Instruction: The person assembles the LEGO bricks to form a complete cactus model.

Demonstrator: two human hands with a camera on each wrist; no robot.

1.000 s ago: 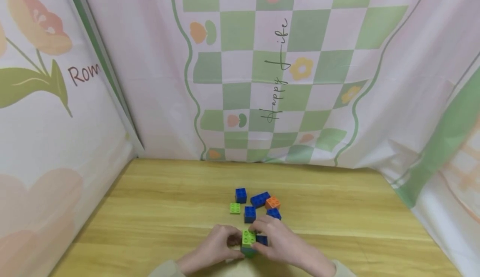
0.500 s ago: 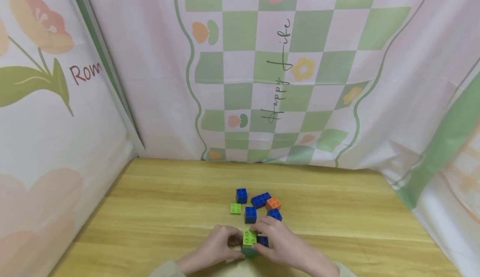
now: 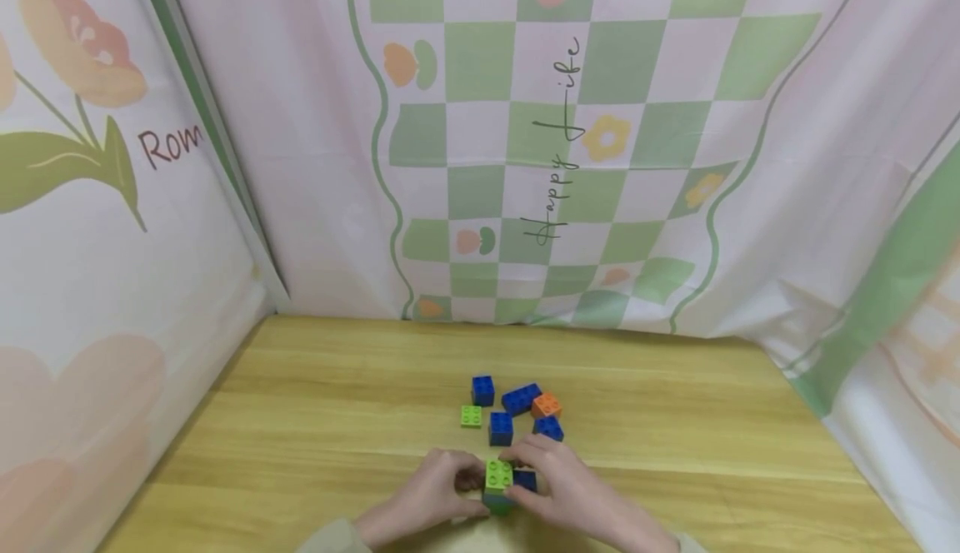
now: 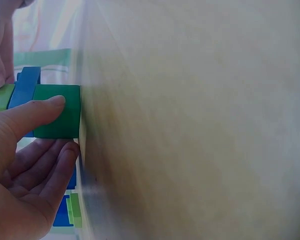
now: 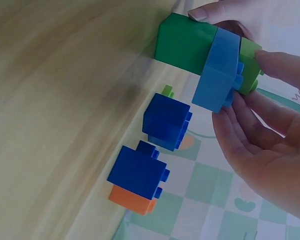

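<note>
At a wooden worktop (image 3: 337,386), midway between its side edges, a left hand (image 3: 423,490) and right hand (image 3: 558,486) flank an upright stack (image 5: 208,56): left gripping the dark green base (image 5: 185,45), blue brick (image 5: 216,75) jutting rightward, right pinching the light green top (image 3: 498,475).

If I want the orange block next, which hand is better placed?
Probably the right hand: it's nearer the orange block, while the left hand is farther and holds the dark green block. The right must first release the light green top block.
</note>
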